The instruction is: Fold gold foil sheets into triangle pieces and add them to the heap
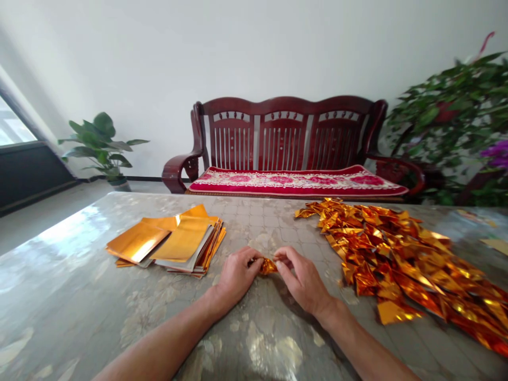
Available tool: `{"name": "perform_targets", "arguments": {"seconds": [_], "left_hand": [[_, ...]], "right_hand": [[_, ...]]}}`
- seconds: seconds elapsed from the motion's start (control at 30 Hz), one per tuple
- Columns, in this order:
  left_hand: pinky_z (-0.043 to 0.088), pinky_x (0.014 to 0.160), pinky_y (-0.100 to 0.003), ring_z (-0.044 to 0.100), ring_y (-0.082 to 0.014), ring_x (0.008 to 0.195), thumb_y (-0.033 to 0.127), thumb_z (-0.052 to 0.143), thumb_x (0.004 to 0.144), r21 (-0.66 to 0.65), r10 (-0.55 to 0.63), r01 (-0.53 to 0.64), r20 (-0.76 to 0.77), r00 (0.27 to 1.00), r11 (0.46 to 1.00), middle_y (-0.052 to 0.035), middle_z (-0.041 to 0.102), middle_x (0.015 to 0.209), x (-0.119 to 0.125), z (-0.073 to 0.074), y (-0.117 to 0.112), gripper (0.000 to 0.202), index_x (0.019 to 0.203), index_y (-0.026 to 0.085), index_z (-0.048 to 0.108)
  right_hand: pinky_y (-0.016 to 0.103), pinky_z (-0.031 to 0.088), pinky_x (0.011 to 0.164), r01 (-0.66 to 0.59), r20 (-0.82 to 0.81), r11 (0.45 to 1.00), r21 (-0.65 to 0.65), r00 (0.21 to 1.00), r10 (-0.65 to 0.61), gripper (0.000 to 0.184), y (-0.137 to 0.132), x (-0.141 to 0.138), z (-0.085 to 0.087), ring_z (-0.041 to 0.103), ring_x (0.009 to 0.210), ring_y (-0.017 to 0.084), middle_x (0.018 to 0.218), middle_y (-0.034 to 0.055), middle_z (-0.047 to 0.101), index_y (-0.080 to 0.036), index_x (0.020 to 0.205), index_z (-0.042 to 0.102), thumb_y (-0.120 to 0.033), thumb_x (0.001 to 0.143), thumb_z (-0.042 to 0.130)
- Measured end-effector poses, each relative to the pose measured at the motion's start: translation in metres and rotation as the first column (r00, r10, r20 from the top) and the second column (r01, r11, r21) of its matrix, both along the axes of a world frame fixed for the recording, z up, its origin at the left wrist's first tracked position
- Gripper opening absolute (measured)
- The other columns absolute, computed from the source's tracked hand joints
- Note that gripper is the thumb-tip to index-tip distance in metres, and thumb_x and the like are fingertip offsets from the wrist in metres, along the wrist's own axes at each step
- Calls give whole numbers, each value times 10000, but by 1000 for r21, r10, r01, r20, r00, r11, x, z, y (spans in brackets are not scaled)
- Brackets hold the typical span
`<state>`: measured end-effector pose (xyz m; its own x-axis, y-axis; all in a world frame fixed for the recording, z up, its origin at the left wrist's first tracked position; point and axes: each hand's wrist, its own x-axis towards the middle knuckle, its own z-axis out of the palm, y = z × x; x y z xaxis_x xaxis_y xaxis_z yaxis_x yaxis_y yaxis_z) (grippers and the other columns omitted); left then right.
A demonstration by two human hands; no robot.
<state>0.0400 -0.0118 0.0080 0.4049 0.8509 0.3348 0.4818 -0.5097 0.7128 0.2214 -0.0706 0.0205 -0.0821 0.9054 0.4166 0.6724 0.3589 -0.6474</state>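
Observation:
My left hand (237, 275) and my right hand (301, 279) rest on the glossy table (79, 296) near its middle. Both pinch a small folded piece of gold foil paper (268, 266) held between their fingertips, just above the tabletop. A stack of flat gold foil sheets (170, 241) lies to the left of my hands. On the right spreads a large heap of folded gold foil pieces (405, 264), reaching from the far edge toward the near right corner.
Behind the table stands a dark red wooden bench (286, 137) with a red patterned cushion. A potted plant (101, 145) stands on the floor at the left, and leafy plants (456, 121) fill the right. A scrap of paper (496, 244) lies at the far right.

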Motion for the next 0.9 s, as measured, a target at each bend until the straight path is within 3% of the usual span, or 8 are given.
{"name": "perform_targets", "arguments": {"seconds": [0.17,0.27,0.37,0.47,0.63,0.7,0.8,0.9], "left_hand": [[458,684,-208,648,-131,721,138,582,828,-54,21,-18,67,998,998,13,717,758,-2,-3,6,165,789,196,732],[470,691,-220,657,-140,728,138,586,819,-71,28,-23,72,997,997,10,725,763,-1,-4,6,158,789,191,733],[483,695,-225,665,-145,733,142,597,809,-107,43,-33,89,995,994,9,737,784,1,-6,5,145,814,190,733],[497,720,-231,671,-154,770,211,575,857,-132,34,-19,112,993,991,3,747,843,-1,-3,3,163,907,195,729],[506,845,-272,659,-153,872,279,369,976,-106,-150,159,83,985,982,-30,704,1104,-21,14,7,330,1185,208,615],[484,928,-299,640,-169,958,223,413,935,-74,-212,215,47,976,974,-41,690,1060,-31,17,12,305,1191,195,579],[487,925,-307,613,-169,989,98,446,834,11,-337,337,32,941,942,-48,645,1071,-39,13,20,395,1203,192,553],[491,911,-303,606,-163,982,80,432,857,72,-392,390,24,919,918,-50,642,1033,-38,7,23,343,1146,188,583]], "right_hand": [[308,479,870,-177,218,983,58,963,160,346,-3,15,-3,627,990,197,1060,45,668,-218,1080,579,-47,783,532],[314,477,866,-221,331,966,133,929,167,380,-3,14,-4,627,973,196,1051,46,680,-226,1126,590,-26,808,527],[296,469,796,-235,444,953,191,886,129,316,-2,11,-3,626,881,181,983,41,687,-229,1121,613,-59,870,524],[281,444,731,-233,524,944,235,848,79,198,-2,11,-2,606,792,165,881,33,677,-221,976,653,-104,926,500],[274,446,756,-177,481,939,295,877,14,200,-1,18,-8,618,821,161,907,36,689,-210,953,655,-105,950,485],[270,459,771,-159,439,940,302,898,11,204,0,22,-11,630,845,160,928,36,694,-212,975,658,-100,948,489],[262,479,781,-126,356,948,292,934,14,211,0,25,-11,643,857,157,926,35,696,-219,973,670,-99,942,499],[263,493,776,-115,268,959,259,962,43,196,1,26,-11,646,846,157,905,32,694,-228,945,680,-113,934,521]]}}
